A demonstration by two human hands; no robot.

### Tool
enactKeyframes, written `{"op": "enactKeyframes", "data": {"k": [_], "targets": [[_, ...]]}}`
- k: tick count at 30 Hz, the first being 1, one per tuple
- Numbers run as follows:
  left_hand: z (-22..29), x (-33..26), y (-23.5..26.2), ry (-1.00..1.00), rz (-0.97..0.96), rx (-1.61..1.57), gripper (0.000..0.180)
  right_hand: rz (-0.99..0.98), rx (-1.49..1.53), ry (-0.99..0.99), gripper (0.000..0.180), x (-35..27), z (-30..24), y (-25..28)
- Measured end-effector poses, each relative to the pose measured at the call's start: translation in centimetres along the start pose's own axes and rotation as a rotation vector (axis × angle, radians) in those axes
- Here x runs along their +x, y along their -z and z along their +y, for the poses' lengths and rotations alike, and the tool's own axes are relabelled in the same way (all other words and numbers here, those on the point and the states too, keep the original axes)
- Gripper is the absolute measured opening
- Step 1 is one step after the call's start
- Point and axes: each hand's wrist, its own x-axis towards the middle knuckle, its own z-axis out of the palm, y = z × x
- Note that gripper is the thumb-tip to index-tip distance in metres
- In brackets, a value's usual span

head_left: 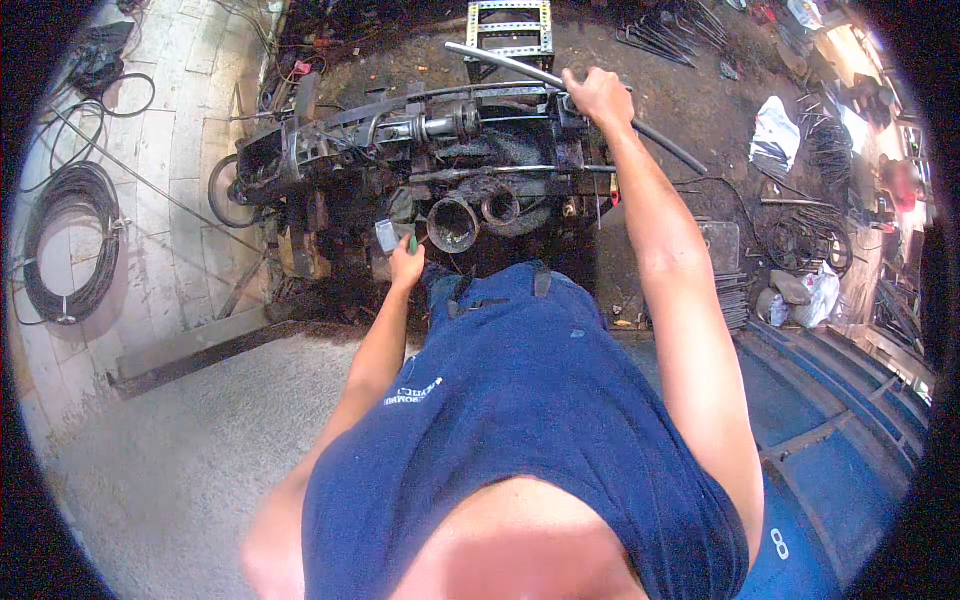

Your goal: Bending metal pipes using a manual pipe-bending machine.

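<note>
You are standing over a dark, greasy machine (440,170) sitting on the workshop floor, and both your arms are reaching down to it. Your right hand (598,97) is closing its fingers around a long grey metal rod (520,68) that is lying slantwise across the far top edge of the machine, running from upper left down to the right past your wrist. Your left hand (405,265) is pinching a small flat tool with a green handle (390,237) at the near side of the machine, just left of a round rusty pipe opening (452,225); the tool's blade is pointing up and slightly left. A horizontal shaft (425,128) is running along the machine's top, between your two hands. Off to your left a coil of black cable (70,240) is lying on pale paving, well apart from the machine. Beyond the machine a perforated metal frame (510,30) is standing upright
</note>
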Motion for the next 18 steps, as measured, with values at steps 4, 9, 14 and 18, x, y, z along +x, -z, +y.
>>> {"op": "enactKeyframes", "data": {"k": [4, 9, 14, 18], "targets": [[0.2, -0.1, -0.1, 0.031, 0.013, -0.015, 0.056, 0.024, 0.008, 0.002, 0.066, 0.0, 0.1, -0.1], [-0.1, 0.1, -0.4, 0.029, 0.02, -0.021, 0.056, 0.01, 0.014, -0.005, 0.066, 0.1, 0.1, -0.2], [0.5, -0.2, -0.3, 0.015, 0.045, -0.021, 0.057, 0.023, 0.007, -0.001, 0.067, 0.1, 0.1, -0.2], [1.3, -0.7, 0.1, 0.021, 0.036, -0.029, 0.057, 0.026, 0.012, -0.002, 0.067, 0.0, 0.1, -0.2]]}}
